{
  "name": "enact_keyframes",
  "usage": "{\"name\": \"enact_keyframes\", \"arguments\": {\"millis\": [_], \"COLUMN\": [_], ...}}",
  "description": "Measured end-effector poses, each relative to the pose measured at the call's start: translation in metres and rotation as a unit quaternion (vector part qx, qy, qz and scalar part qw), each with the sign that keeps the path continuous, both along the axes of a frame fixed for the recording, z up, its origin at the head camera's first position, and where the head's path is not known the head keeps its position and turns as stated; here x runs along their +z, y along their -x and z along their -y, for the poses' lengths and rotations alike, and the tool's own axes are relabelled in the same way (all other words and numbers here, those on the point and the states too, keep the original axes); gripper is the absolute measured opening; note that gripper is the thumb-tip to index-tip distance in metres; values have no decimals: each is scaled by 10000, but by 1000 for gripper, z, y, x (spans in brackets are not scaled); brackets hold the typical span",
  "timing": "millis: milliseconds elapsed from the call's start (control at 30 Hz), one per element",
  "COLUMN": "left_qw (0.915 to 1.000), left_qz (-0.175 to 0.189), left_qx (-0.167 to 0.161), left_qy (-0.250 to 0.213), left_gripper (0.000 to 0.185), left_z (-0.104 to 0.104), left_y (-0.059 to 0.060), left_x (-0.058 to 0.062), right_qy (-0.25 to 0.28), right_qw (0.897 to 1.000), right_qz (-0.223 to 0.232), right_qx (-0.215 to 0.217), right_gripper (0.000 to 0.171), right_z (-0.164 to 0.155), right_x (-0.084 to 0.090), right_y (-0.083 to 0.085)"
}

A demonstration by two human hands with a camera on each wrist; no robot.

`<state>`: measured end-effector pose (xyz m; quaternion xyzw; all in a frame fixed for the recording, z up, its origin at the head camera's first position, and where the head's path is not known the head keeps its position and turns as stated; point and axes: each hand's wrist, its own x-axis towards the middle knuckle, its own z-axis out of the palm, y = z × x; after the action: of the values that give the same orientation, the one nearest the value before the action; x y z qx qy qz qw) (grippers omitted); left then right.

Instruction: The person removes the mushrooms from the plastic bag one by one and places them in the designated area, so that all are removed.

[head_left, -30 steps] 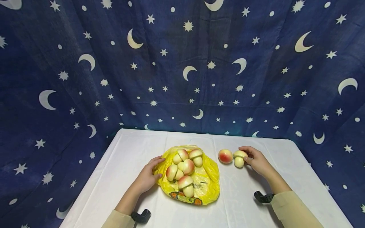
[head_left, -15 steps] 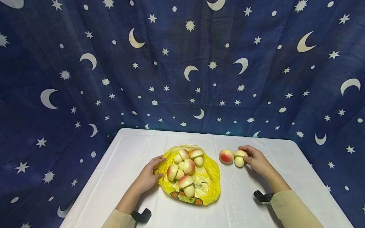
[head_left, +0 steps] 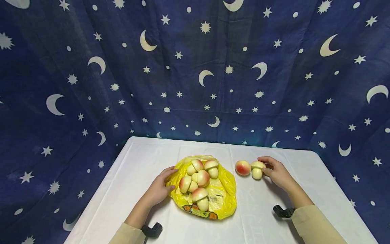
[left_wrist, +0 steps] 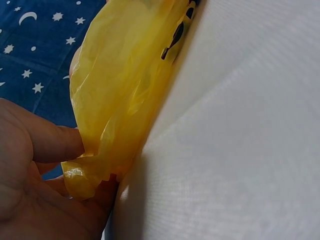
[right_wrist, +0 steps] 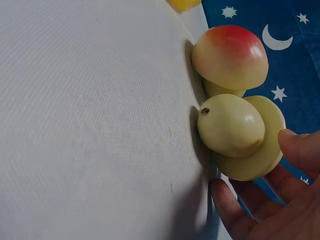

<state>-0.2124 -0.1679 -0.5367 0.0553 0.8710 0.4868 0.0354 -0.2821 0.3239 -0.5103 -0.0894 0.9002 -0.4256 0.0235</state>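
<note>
Cream-coloured mushroom piece (head_left: pixel 257 174) lies on the counter (head_left: pixel 253 206) nearer its far edge, stem (right_wrist: pixel 231 125) toward the near edge, directly left of the right hand (head_left: pixel 276 173), whose thumb (right_wrist: pixel 301 150) touches the cap (right_wrist: pixel 272 117), closure indeterminable, while the left hand (head_left: pixel 158 188) pinches the yellow bag (head_left: pixel 223 196).

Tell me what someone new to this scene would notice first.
Likely the bright yellow bag on the white table, with five red-and-cream mushrooms in it and the left hand pinching its left edge. Next, two more mushrooms to the bag's right, the right hand holding the rightmost by its cap. Behind hangs a dark blue cloth with pale moons and stars.
</note>
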Motion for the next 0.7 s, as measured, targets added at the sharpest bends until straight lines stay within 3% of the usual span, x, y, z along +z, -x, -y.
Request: {"name": "enact_keyframes", "arguments": {"millis": [267,700], "left_qw": [10000,10000], "left_qz": [-22,-20], "left_qx": [6,17], "left_qy": [45,42], "left_gripper": [62,62], "left_z": [0,0], "left_y": [0,0], "left_x": [0,1], "right_qy": [585,519], "right_qw": [9982,9985], "right_qz": [36,156], "right_qx": [114,-37], "right_gripper": [44,46], "right_z": [-6,-17], "right_x": [-2,1], "right_y": [-2,-9]}}
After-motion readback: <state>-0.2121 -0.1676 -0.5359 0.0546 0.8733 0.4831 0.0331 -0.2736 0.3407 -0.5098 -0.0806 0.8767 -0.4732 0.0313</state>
